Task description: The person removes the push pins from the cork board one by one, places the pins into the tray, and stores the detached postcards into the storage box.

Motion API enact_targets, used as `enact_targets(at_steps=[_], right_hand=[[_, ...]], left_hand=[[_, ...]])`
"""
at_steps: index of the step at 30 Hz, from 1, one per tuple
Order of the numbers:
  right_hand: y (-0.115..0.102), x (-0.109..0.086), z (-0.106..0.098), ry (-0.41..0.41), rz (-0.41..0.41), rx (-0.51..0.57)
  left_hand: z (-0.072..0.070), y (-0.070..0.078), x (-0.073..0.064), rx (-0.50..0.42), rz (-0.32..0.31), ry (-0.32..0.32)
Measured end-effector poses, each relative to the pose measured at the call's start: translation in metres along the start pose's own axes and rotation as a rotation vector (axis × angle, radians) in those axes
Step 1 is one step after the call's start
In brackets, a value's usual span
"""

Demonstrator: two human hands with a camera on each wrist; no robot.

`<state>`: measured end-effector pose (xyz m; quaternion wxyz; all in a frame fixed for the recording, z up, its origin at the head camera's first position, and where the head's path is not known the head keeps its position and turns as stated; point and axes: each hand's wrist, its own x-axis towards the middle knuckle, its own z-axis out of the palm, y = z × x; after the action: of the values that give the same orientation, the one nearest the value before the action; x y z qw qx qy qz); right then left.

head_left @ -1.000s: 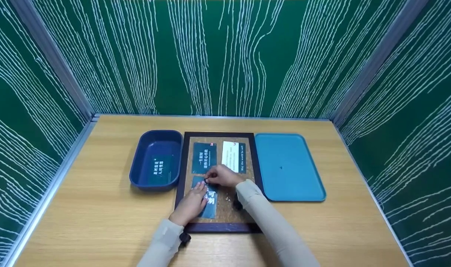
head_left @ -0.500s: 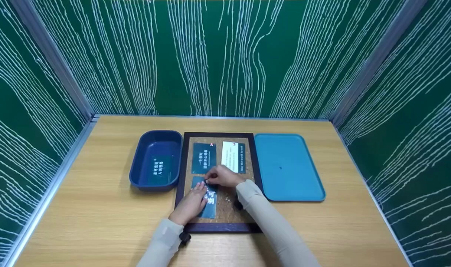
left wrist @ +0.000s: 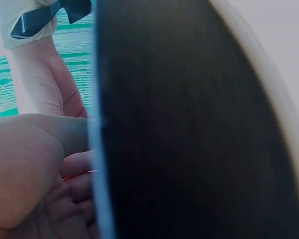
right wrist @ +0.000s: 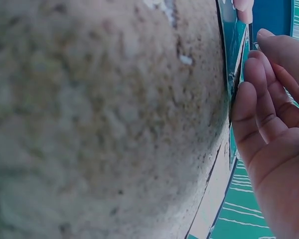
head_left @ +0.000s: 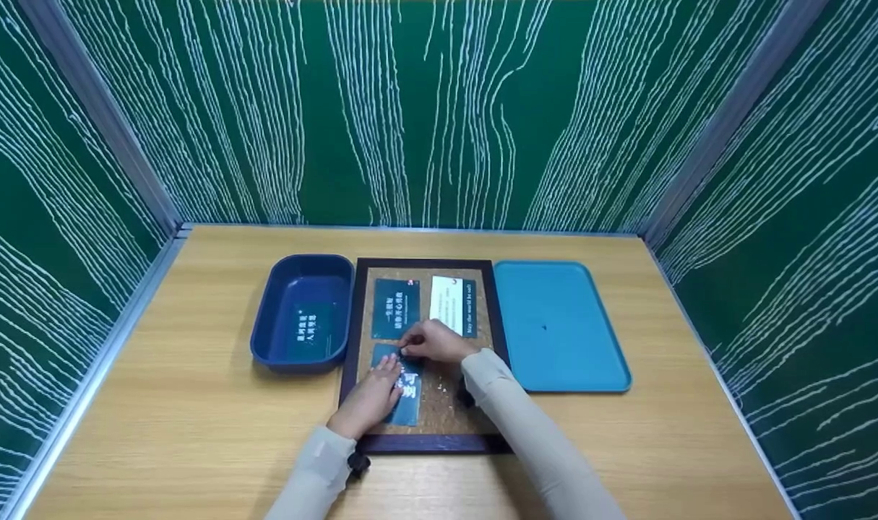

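Note:
A cork board [head_left: 446, 415] in a dark frame lies on the table. My left hand [head_left: 370, 399] rests with its fingers extended on a teal card [head_left: 407, 412] at the board's lower left, covering part of it. Right beside those fingertips, at the card's upper edge, my right hand [head_left: 439, 341] pinches a tiny dark pushpin, mostly hidden by the fingers. In the right wrist view the thumb and fingers of the right hand [right wrist: 274, 119] are bent close to the card [right wrist: 230, 40]. A second teal card [head_left: 396, 310] and a white-and-green card [head_left: 449, 300] lie higher on the board.
To the left stands a deep blue bin [head_left: 261, 318] with another teal card [head_left: 313, 332] in it. A flat light-blue tray [head_left: 569, 303] sits to the right, bearing one small dark piece [head_left: 544, 328]. Green patterned panels [head_left: 467, 144] enclose the table [head_left: 193, 404].
Both hands keep their places at the lower-left card. The whole head view has shifted very slightly; nothing else visibly moves.

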<state>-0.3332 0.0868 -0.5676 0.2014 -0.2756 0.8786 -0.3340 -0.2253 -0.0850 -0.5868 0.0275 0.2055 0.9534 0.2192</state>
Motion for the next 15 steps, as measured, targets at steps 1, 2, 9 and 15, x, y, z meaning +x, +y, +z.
enact_targets(at_steps=[1,2,9,15], right_hand=[[0.000,0.000,0.000,-0.001,0.006,0.006],[0.000,-0.001,-0.001,-0.002,0.012,0.013],[-0.002,-0.003,-0.005,0.002,0.032,0.043],[-0.004,-0.006,-0.011,0.034,-0.016,0.045]], left_hand=[[0.000,0.000,0.000,-0.001,-0.001,0.001],[0.000,0.000,0.000,-0.001,0.001,0.003],[0.001,-0.001,0.000,0.001,0.000,-0.002],[0.000,0.000,0.000,-0.015,-0.021,-0.024]])
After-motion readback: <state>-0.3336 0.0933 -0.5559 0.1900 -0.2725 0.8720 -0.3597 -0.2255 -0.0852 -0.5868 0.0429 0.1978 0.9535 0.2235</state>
